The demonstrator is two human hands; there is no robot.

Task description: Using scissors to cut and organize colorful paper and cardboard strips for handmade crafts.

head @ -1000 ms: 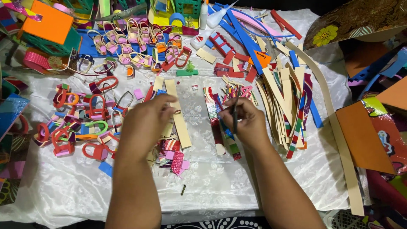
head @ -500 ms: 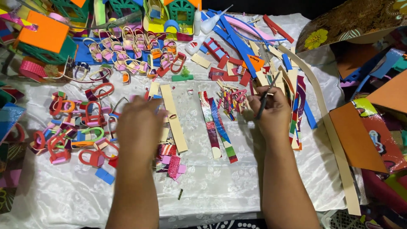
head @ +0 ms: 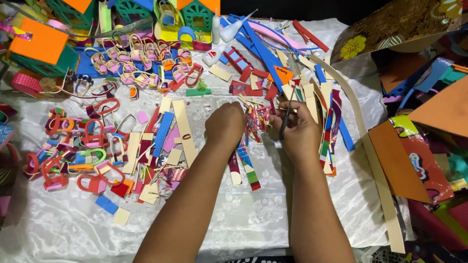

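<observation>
White cloth covers the tabletop (head: 73, 229), and it's packed with cut paper and foam craft bits. Your left hand (head: 225, 124) is curled, fingers down on a small bundle of colourful strips (head: 257, 122) at centre; can't tell if it's gripping or just pressing. Your right hand (head: 298, 132) is closed around a thin dark stick-like tool (head: 285, 121), tip pointing up and away from you, just beside the same bundle. Both hands sit close together, nearly touching across the strips. Striped strips (head: 246, 168) lie flat below your left wrist. Long beige strips (head: 184, 129) lie left of your left hand, next to a blue patterned strip (head: 162, 134). Pile of looped paper pieces (head: 78, 156) sits far left. Glue bottle (head: 216, 52) lies near the top, by the small paper houses (head: 197, 14). Orange card sheets (head: 397, 160) stack at the right edge.
</observation>
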